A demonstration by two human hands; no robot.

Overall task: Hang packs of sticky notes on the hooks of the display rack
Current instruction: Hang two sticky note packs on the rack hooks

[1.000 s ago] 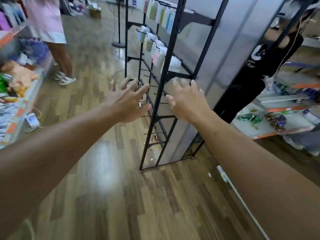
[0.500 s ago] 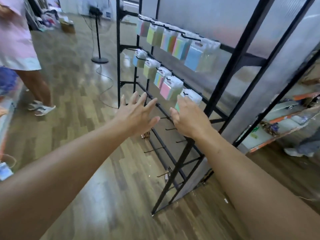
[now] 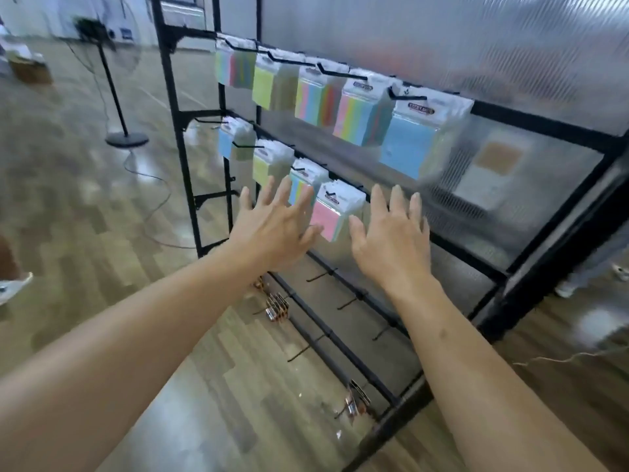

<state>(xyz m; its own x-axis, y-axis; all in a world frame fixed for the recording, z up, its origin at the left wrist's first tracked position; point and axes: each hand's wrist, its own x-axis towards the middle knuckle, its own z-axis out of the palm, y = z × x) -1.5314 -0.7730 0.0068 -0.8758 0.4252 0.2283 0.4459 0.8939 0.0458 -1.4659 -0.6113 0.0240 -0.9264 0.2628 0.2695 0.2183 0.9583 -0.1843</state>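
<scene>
Both hands reach forward at the centre of the frame, fingers spread and holding nothing. The left hand (image 3: 275, 229) and right hand (image 3: 391, 240) flank a pink pack of sticky notes (image 3: 332, 216) hanging in the second row of a black display rack (image 3: 185, 165). More colourful packs (image 3: 412, 141) fill the top row, upper centre. Black hooks (image 3: 318, 276) jut out below the hands, above a wooden floor (image 3: 85, 199).

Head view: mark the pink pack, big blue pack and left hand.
pink pack (image 3: 328, 217), head view, front face.
big blue pack (image 3: 408, 148), head view, front face.
left hand (image 3: 272, 229), head view, back of hand.
</scene>
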